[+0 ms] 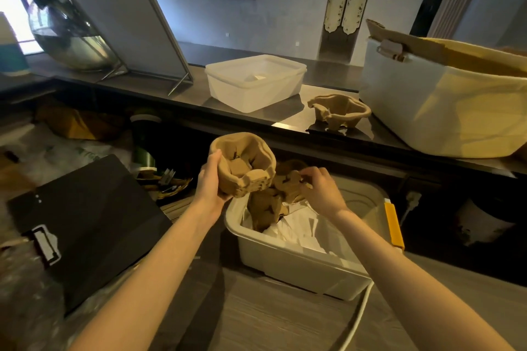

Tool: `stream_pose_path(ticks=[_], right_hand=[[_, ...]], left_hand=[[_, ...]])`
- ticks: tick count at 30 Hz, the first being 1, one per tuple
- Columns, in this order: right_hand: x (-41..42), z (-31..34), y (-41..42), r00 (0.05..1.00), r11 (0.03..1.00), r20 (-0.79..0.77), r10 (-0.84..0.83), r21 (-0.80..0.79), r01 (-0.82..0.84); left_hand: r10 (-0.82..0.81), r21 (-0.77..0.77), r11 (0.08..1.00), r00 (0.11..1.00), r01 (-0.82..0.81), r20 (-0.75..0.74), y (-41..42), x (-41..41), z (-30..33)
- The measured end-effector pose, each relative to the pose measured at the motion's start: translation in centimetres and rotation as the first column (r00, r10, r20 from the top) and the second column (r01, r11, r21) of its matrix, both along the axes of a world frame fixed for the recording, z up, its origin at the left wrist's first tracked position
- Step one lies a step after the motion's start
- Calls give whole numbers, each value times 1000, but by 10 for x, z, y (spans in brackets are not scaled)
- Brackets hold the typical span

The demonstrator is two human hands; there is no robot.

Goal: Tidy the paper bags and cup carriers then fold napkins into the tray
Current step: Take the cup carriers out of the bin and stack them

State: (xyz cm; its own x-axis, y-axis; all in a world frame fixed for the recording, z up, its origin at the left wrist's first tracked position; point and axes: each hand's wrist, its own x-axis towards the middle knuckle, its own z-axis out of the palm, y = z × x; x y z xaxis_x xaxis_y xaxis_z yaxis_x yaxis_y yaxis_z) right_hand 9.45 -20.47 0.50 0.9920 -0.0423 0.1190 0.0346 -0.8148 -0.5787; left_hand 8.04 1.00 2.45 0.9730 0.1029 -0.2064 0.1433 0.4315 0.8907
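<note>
You are early in the job, by the look of it. The big white bin (445,111) at two o'clock already holds brown paper bags (467,61), so that part seems underway, but the cup carriers are still scattered. The lidded clear tub (253,81) at twelve o'clock sits shut, and I cannot tell whether it is the tray. In the open bin (302,265) below your hands lies crumpled white paper (299,229), likely the napkins, none folded yet. One cup carrier (340,111) stands alone on the counter at one o'clock.

Your left hand (212,181) curls around a pulp carrier (245,167) from its nine o'clock side, thumb on the rim. Your right hand (320,189) pinches a second carrier (288,182) at its three o'clock edge, fingertips bent over it, just above the open bin.
</note>
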Motion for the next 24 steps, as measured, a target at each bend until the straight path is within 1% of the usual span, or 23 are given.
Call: stream_pose_path(ticks=[4, 8, 10, 13, 15, 18, 20, 21, 24], right_hand=[[15, -5, 6, 998, 990, 3, -62, -130, 61], [23, -3, 8, 999, 964, -29, 15, -265, -22], [23, -5, 7, 999, 957, -14, 39, -287, -41], [19, -5, 3, 1000, 963, 12, 5, -269, -2], [13, -2, 0, 1000, 978, -1, 12, -207, -12], [-1, 13, -7, 998, 998, 19, 61, 25, -61], [-14, 27, -10, 994, 980, 36, 101, 168, -105], [-21, 34, -12, 992, 969, 54, 115, 214, -124], [-41, 51, -20, 977, 938, 173, 125, 299, -173]], left_hand=[[17, -11, 1000, 1000, -17, -18, 4, 1, -5], [24, -3, 1000, 999, -24, -30, 3, 2, -6], [19, -2, 1000, 999, -19, -30, 3, 4, -5], [15, 14, 1000, 999, -15, -32, 2, 4, -5], [20, 29, 999, 999, -19, -34, 1, 3, -5], [41, 34, 999, 999, -40, -34, -3, 2, -3], [52, 35, 998, 998, -50, -35, -6, 1, 0], [53, 39, 998, 998, -52, -37, -9, 0, 2], [58, 32, 998, 996, -56, -69, -15, -2, 5]])
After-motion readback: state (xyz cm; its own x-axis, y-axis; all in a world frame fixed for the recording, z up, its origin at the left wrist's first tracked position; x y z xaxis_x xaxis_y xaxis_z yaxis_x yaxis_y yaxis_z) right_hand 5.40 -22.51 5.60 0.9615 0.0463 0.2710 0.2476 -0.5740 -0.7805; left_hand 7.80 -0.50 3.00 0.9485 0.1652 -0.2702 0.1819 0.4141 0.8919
